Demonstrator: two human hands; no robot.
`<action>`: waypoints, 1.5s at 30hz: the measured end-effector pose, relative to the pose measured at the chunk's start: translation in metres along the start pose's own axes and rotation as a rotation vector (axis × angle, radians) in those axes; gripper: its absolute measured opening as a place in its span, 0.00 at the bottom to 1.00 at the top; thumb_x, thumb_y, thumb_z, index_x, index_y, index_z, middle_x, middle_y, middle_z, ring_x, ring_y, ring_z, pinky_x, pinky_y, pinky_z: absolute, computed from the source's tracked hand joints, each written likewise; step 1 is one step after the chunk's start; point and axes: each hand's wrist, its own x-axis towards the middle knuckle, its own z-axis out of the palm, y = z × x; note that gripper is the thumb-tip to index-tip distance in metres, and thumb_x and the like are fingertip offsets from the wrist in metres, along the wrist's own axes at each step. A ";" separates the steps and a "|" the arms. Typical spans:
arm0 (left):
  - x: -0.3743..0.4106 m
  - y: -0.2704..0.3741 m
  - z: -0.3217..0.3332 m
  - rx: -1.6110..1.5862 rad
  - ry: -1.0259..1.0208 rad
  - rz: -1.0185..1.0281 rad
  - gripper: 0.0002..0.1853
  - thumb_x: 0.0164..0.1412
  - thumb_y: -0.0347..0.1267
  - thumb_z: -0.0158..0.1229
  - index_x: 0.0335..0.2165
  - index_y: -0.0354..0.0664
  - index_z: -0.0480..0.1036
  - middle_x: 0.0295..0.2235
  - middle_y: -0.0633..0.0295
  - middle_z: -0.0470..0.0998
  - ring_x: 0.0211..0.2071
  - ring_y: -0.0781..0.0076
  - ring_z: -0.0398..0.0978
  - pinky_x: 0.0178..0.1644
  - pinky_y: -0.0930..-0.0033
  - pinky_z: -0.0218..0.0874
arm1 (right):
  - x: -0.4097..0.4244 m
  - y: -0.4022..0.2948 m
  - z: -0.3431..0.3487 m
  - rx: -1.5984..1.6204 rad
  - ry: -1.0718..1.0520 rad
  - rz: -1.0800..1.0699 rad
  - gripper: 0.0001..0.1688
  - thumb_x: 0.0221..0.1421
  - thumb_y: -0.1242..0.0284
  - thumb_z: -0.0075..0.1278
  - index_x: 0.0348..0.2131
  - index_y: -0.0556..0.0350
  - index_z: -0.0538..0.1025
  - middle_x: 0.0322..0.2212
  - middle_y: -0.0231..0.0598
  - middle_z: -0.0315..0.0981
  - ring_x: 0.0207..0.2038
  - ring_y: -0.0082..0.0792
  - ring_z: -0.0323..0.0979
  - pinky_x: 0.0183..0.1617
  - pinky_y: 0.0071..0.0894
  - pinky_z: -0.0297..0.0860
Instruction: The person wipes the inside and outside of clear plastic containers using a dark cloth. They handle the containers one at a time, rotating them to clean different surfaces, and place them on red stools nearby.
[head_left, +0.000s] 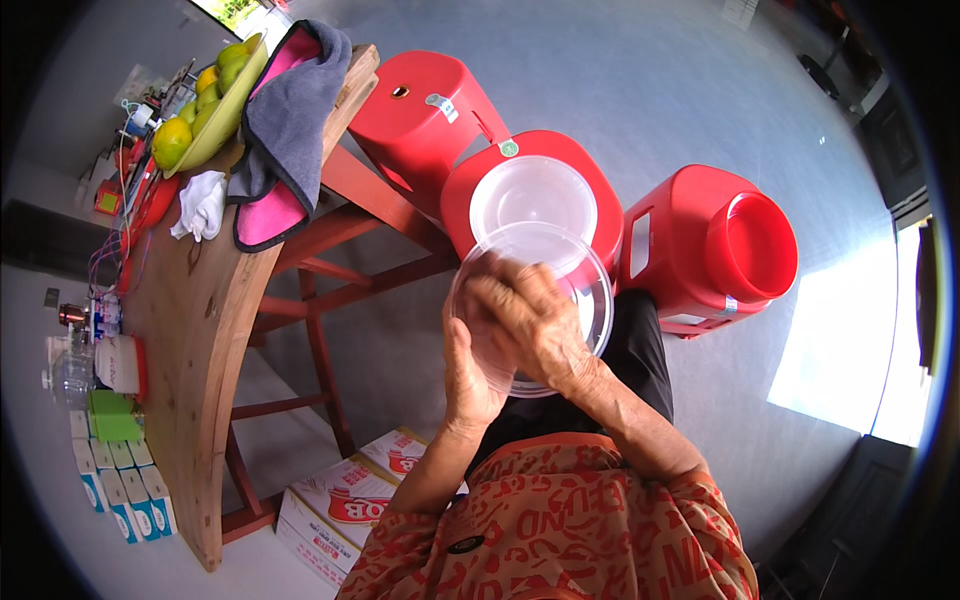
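A clear round plastic lid or shallow container (598, 319) is held over my lap. Around its left side and underside my left hand (472, 375) supports it, the palm showing through the plastic. On its inner face lies my right hand (529, 322), fingers bent and slightly blurred; whether a small thing is under them is hidden. Just beyond, a translucent round plastic container (534, 195) rests on a red plastic stool (600, 187), partly overlapped by the held piece.
Another red stool (409, 97) is at the upper left; a third (667, 217) at the right carries a red basin (757, 244). A wooden table (187, 322) on the left holds a fruit bowl (225, 112), a grey-pink cloth (292, 120) and tissue packs (124, 487). Cardboard boxes (337, 502) stand below.
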 end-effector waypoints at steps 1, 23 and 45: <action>0.000 0.001 0.008 0.031 0.019 0.004 0.41 0.65 0.60 0.42 0.67 0.54 0.42 0.67 0.62 0.48 0.66 0.59 0.53 0.65 0.53 0.54 | 0.001 0.002 -0.002 -0.070 -0.012 0.129 0.31 0.39 0.77 0.60 0.48 0.51 0.75 0.47 0.46 0.70 0.42 0.50 0.72 0.43 0.43 0.73; -0.005 -0.001 -0.008 -0.297 -0.079 -0.236 0.41 0.65 0.41 0.52 0.68 0.55 0.39 0.67 0.53 0.46 0.66 0.47 0.49 0.61 0.33 0.55 | -0.006 0.021 -0.013 -0.444 0.099 0.145 0.24 0.44 0.74 0.55 0.45 0.53 0.77 0.43 0.48 0.69 0.40 0.48 0.70 0.35 0.41 0.73; -0.003 0.000 -0.002 -0.209 -0.040 -0.124 0.38 0.68 0.48 0.46 0.67 0.58 0.38 0.67 0.56 0.47 0.64 0.47 0.56 0.59 0.41 0.62 | 0.007 0.011 -0.013 -0.399 -0.003 0.096 0.27 0.42 0.71 0.56 0.46 0.55 0.76 0.45 0.46 0.68 0.41 0.46 0.68 0.39 0.38 0.73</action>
